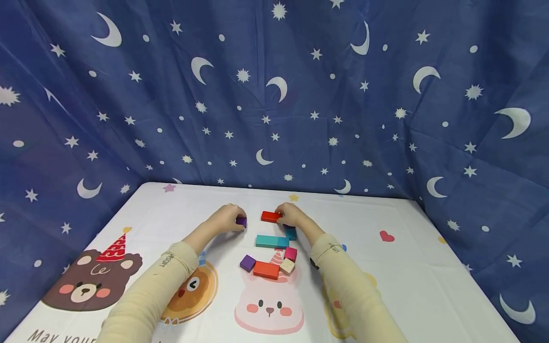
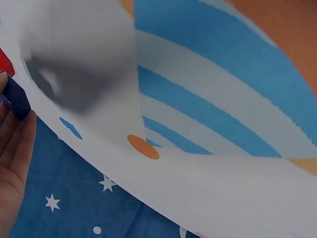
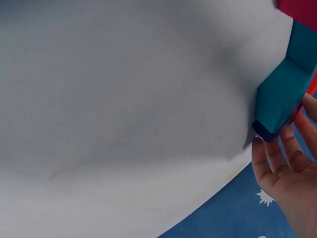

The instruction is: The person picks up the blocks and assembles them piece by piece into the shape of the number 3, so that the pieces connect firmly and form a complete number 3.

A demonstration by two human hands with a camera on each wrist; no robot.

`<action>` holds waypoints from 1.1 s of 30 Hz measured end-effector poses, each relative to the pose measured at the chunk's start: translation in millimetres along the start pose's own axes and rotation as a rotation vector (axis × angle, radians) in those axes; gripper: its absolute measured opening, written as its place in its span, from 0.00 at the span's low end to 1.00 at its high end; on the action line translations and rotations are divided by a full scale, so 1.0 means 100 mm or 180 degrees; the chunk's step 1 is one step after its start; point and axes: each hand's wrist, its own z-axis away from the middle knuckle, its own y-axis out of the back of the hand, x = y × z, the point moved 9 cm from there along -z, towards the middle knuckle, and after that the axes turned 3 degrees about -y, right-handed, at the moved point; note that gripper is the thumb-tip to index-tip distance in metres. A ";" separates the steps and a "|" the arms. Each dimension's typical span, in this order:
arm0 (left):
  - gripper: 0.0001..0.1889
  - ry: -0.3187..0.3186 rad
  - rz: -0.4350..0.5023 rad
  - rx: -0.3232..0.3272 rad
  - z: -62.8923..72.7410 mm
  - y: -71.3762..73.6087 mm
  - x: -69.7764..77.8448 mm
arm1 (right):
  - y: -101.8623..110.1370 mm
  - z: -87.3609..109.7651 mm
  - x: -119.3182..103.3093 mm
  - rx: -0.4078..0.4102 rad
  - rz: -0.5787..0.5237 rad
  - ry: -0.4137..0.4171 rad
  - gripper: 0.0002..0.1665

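My left hand [image 1: 227, 218] pinches a purple block [image 1: 241, 222] between thumb and fingers; in the left wrist view that block [image 2: 16, 97] looks dark blue-purple. Just right of it, at the top of the block figure, my right hand [image 1: 294, 215] grips the right end of a red block [image 1: 269, 216]. Below the right fingers sit a dark blue block [image 3: 263, 131] and a teal block [image 1: 291, 233], both partly hidden by the hand in the head view. A turquoise block [image 1: 267, 241] lies across the middle, touching a teal one.
Nearer me, a magenta block [image 1: 290, 253], a cream block [image 1: 287, 266], a second red block [image 1: 266, 270] and another purple block [image 1: 247, 263] form a curve. They lie on a white cartoon-print tablecloth [image 1: 364, 228]. A blue star-patterned curtain [image 1: 274, 119] hangs behind.
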 end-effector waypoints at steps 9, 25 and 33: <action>0.12 -0.0034 0.0001 0.0031 -0.02 -0.03 0.04 | -0.01 0.02 -0.04 -0.0025 0.0027 -0.0178 0.18; 0.14 0.0139 -0.0047 0.0038 -0.11 -0.05 0.05 | 0.01 0.00 -0.04 -0.0036 0.0237 -0.0074 0.15; 0.14 0.0168 -0.0120 0.0023 -0.19 -0.09 0.07 | 0.02 0.02 -0.04 0.0048 0.0159 -0.0074 0.15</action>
